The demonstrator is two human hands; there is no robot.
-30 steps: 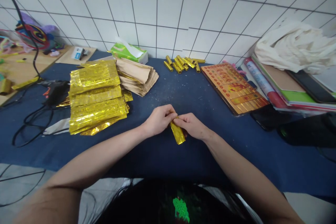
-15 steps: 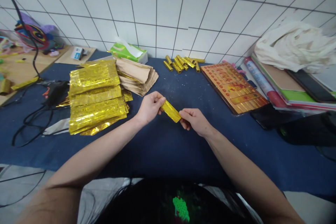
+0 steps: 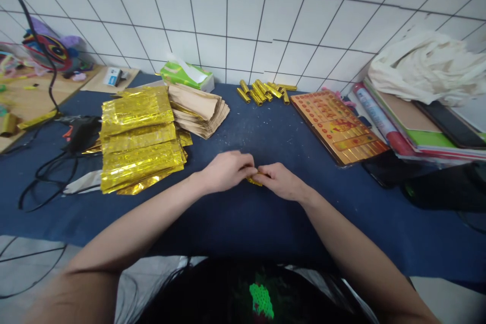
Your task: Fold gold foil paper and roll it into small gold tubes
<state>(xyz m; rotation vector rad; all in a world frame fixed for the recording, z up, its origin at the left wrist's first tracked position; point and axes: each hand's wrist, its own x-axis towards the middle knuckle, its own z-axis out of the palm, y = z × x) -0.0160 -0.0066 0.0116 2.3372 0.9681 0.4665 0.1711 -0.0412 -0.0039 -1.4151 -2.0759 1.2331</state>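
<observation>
**Two hands pinching one gold foil piece**

A stack of gold foil sheets is lying at the left of the blue tabletop. The left hand is closing its fingertips on the gold foil piece. The piece is sitting low over the tabletop between both hands, mostly hidden. The right hand is gripping its other end, fingers curled. A red-and-gold printed board is lying farther right.
</observation>
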